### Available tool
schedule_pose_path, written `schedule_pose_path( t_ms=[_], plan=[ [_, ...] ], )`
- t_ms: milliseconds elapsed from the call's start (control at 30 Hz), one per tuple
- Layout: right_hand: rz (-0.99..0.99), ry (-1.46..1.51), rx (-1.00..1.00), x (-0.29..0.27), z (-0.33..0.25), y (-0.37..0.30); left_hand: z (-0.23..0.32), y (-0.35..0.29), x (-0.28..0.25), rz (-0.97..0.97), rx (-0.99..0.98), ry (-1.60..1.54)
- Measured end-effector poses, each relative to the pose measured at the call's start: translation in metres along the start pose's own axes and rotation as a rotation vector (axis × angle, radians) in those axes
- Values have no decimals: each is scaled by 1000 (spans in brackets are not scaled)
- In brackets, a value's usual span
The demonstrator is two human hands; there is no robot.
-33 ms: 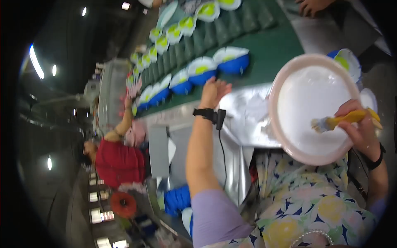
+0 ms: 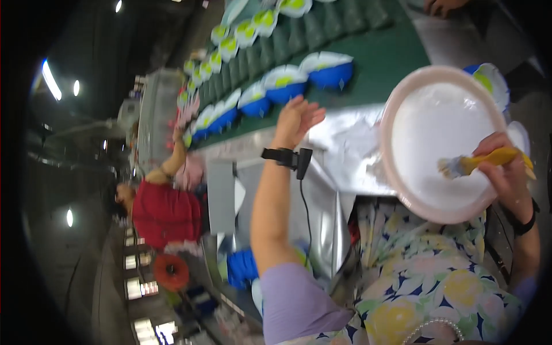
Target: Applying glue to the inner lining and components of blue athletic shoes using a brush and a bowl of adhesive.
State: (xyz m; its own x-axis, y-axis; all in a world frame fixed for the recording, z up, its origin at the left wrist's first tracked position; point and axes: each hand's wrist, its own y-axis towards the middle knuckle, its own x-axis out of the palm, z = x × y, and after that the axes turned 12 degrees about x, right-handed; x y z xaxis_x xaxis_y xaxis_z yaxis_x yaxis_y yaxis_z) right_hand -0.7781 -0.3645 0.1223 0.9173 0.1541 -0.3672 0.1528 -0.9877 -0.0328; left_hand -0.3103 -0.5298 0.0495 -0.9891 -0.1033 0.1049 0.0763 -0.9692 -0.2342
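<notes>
My left hand [image 2: 298, 122] is raised at the near edge of the green conveyor belt [image 2: 379, 75], fingers stretched out and holding nothing. Its fingertips are close to a row of blue cup-like pieces [image 2: 286, 92] with white, wavy-edged tops and yellow-green middles; whether they touch is unclear. In my right hand [image 2: 506, 175] is a paintbrush [image 2: 489, 160] with a yellow handle. The brush's bristles hang over a pale pink basin [image 2: 393, 172] of white liquid. Contact between bristles and liquid cannot be made out.
A silvery sheet-covered surface [image 2: 351, 149] lies between basin and belt. Behind the blue row runs a second row of white-and-green pieces [image 2: 246, 33]. A co-worker in red [image 2: 165, 213] reaches to the belt at left; another person's hand [image 2: 443, 7] shows at top right.
The view has shifted slightly. My left hand has drawn back a little from the blue pieces, its fingers straighter. My right hand keeps the brush over the basin.
</notes>
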Motion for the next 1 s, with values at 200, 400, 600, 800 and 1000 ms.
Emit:
schedule_pose_path(
  t_ms=[200,400,600,800,1000],
  plan=[
    [-158,201,12,18,-1,12,136,-260,-29,-1,222,365],
    [-244,132,12,38,-17,4,59,-382,-98,69,-278,1135],
    [-173,-43,-73,23,-21,1,-73,-396,-208,6,-54,1673],
    [-94,-21,-105,10,-10,-1,-60,-376,-292,-5,-778,1297],
    [-95,-74,-123,26,3,10,-2,-315,-184,93,-183,1509]
  ],
)
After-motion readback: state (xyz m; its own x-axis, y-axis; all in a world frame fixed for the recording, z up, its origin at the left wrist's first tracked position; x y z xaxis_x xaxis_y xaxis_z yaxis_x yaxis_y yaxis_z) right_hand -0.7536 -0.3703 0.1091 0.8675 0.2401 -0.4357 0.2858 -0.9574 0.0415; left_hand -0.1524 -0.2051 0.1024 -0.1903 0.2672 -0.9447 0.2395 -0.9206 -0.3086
